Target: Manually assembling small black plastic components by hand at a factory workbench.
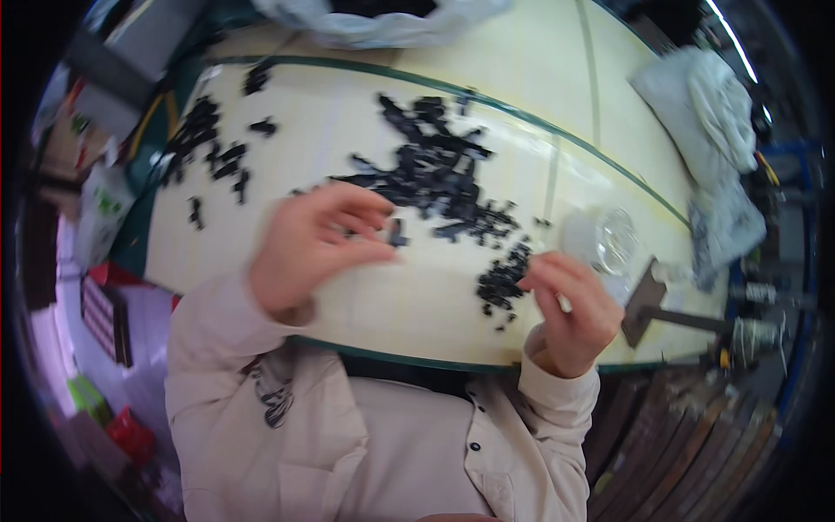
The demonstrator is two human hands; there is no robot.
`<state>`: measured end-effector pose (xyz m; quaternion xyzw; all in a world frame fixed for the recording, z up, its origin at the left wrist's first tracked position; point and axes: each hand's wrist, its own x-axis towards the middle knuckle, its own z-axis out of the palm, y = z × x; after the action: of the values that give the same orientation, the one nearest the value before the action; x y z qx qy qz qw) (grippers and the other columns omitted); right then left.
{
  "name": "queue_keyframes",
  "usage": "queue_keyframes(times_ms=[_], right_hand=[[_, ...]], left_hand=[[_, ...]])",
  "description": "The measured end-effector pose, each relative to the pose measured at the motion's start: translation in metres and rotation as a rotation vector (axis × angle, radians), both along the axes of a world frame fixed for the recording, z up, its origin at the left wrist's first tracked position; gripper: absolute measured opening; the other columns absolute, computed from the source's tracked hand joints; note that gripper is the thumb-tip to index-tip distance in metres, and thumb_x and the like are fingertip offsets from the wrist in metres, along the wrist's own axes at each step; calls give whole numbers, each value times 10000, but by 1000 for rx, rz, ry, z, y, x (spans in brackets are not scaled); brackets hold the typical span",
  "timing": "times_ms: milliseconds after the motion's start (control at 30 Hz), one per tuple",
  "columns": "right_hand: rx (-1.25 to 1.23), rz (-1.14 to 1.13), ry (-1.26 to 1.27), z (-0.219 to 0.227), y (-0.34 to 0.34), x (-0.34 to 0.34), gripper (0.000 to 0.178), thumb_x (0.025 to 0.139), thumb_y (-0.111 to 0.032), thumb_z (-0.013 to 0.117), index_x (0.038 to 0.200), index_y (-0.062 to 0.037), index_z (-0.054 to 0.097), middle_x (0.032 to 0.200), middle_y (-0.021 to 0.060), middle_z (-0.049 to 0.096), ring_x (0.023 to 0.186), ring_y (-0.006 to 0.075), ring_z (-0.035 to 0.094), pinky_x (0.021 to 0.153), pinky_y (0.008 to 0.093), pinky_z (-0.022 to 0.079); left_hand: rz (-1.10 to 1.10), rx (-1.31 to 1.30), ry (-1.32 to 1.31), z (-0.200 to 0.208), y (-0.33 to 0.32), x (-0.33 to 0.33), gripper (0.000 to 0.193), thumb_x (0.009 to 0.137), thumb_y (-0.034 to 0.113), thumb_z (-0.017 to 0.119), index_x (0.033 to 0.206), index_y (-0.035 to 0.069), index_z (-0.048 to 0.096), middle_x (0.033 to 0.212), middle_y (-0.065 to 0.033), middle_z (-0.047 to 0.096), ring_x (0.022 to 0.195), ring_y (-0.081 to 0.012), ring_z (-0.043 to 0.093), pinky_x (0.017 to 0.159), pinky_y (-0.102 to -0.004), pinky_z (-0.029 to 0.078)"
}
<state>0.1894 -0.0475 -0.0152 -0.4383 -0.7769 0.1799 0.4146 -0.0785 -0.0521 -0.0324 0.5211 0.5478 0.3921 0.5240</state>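
Observation:
My left hand (317, 248) is over the worktop, a little blurred, its thumb apart from its curved fingers and nothing plainly held. Just beyond its fingertips lies a dark flat piece (397, 233). A large heap of black strip-like pieces (430, 165) spreads across the middle of the table. At the right edge of a pile of smaller black bits (503, 280), my right hand (570, 309) has its thumb and fingers drawn together. Whatever those fingertips hold, if anything, is too small to make out.
More black pieces (200, 130) lie scattered at the far left. A clear round plastic container (616, 237) stands to the right, near a metal bracket-like tool (648, 309). White sacks (709, 113) rest at the far right; a plastic bag (383, 28) holds dark contents at the back.

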Motion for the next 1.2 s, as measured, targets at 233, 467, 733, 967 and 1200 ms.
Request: queue_keyframes(times_ms=[233,467,733,967,1200], right_hand=[[82,-450,-461,22,16,100,125,715,14,672,833,-19,646,835,100,656,699,244,643,603,281,502],[103,-390,-555,6,23,110,83,739,-46,664,819,-40,642,829,78,652,685,255,632,591,300,496],[90,-329,-496,6,29,99,111,737,-13,662,845,-33,647,834,83,657,678,244,633,582,301,494],[11,-448,93,8,-4,84,170,774,117,605,910,29,657,944,116,651,586,63,509,469,162,373],[-121,-131,343,-11,9,14,193,753,147,599,895,29,655,924,145,644,565,64,518,441,151,375]], left_hand=[[157,199,735,-22,-4,-98,432,689,100,693,1106,61,591,1017,-20,522,820,-116,430,645,-219,347],[70,223,789,-30,1,-81,339,683,39,695,1015,45,623,904,-22,468,757,-121,415,628,-218,333],[109,291,781,-35,-6,-93,253,699,18,685,945,15,625,891,-52,493,783,-148,463,651,-239,362],[130,326,689,-13,9,-82,231,724,71,692,941,19,634,830,-47,559,713,-127,482,611,-230,366],[154,209,707,-32,-1,-62,241,699,197,745,863,57,637,822,-74,557,707,-200,559,650,-301,462]])
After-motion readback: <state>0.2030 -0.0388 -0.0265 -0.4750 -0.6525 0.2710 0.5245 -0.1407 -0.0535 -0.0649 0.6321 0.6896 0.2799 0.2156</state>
